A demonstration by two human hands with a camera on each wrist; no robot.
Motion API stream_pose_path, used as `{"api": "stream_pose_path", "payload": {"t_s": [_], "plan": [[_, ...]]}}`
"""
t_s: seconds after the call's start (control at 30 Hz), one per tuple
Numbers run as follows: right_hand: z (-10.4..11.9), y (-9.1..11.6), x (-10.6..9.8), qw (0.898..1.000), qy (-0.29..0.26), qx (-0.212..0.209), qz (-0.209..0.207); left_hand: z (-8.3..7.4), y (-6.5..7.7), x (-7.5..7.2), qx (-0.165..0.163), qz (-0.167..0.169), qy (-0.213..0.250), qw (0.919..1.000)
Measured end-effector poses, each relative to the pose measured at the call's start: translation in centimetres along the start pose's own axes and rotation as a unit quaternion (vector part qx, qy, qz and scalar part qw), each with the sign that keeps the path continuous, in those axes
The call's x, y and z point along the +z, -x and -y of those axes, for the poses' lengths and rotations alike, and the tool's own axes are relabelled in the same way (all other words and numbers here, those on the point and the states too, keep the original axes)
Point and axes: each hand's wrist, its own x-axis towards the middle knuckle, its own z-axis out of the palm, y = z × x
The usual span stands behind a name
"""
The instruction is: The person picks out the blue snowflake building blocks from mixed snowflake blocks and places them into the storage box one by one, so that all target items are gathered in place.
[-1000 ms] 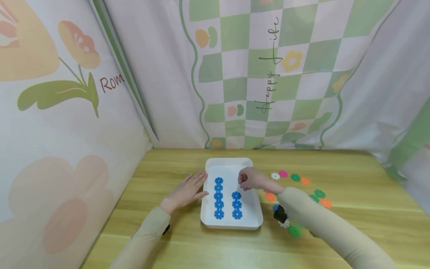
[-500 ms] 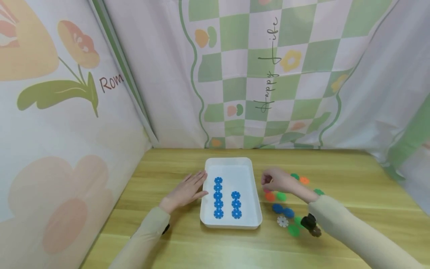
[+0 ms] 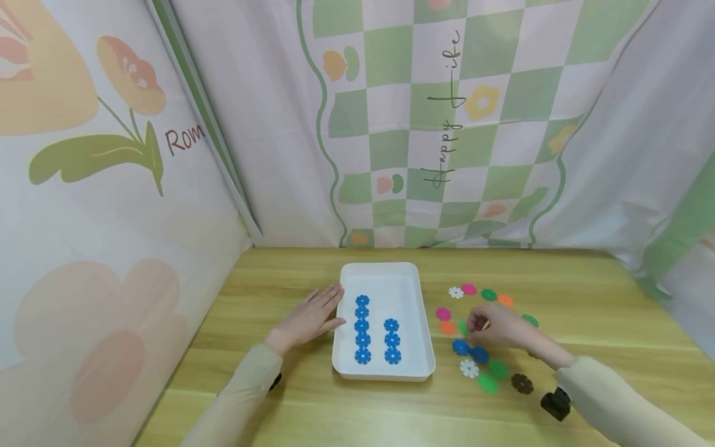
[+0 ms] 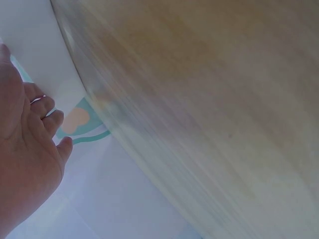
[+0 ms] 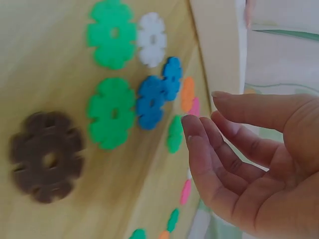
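A white tray [image 3: 385,377] on the table bears two columns of blue snowflake discs, a longer left column [image 3: 362,326] and a shorter right column [image 3: 392,340]. My left hand [image 3: 307,316] rests against the tray's left rim with its fingers extended; the left wrist view shows this hand [image 4: 32,134] at the edge of the frame. Over the loose discs right of the tray hovers my right hand [image 3: 499,326], close to two blue discs [image 3: 478,354]. In the right wrist view, that hand's [image 5: 259,164] thumb and forefinger stand apart, with nothing visible between them.
Around the right hand lie more loose discs: a brown disc [image 3: 522,383], a white disc [image 3: 469,369], a bright green disc [image 3: 488,383], an orange disc [image 3: 448,327] and a pink disc [image 3: 443,314]. A checked curtain [image 3: 430,124] hangs behind the table.
My right hand has left the tray's right column and moved right and toward me, over the loose discs near the blue pair. My left hand stays at the rim.
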Motion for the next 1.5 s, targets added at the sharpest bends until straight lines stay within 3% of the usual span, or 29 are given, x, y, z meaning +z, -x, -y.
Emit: {"api": "stream_pose_path", "payload": {"t_s": [0.13, 0.3, 0.53, 0.8, 1.2, 1.5], "plan": [[-1.1, 0.8, 0.4, 1.000, -0.002, -0.019, -0.001, 0.0, 0.0, 0.1, -0.002, 0.001, -0.001, 1.0000], [-1.8, 1.5, 0.6, 1.000, -0.009, -0.012, 0.011, 0.1, 0.0, 0.3, -0.005, 0.004, -0.008, 0.9999], [-1.7, 1.6, 0.9, 0.999, -0.015, 0.037, 0.015, 0.2, -0.1, 0.4, -0.003, -0.003, -0.008, 1.0000], [-1.4, 1.3, 1.6, 0.998, 0.022, 0.061, 0.007, 0.1, -0.1, 0.2, -0.001, -0.003, -0.010, 0.9999], [-1.3, 1.2, 1.8, 0.998, 0.027, 0.062, 0.013, -0.1, 0.1, 0.0, 0.002, -0.004, -0.010, 0.9999], [-1.7, 1.5, 1.6, 0.999, 0.001, 0.046, -0.004, 0.1, -0.1, 0.3, -0.002, -0.002, -0.003, 1.0000]]}}
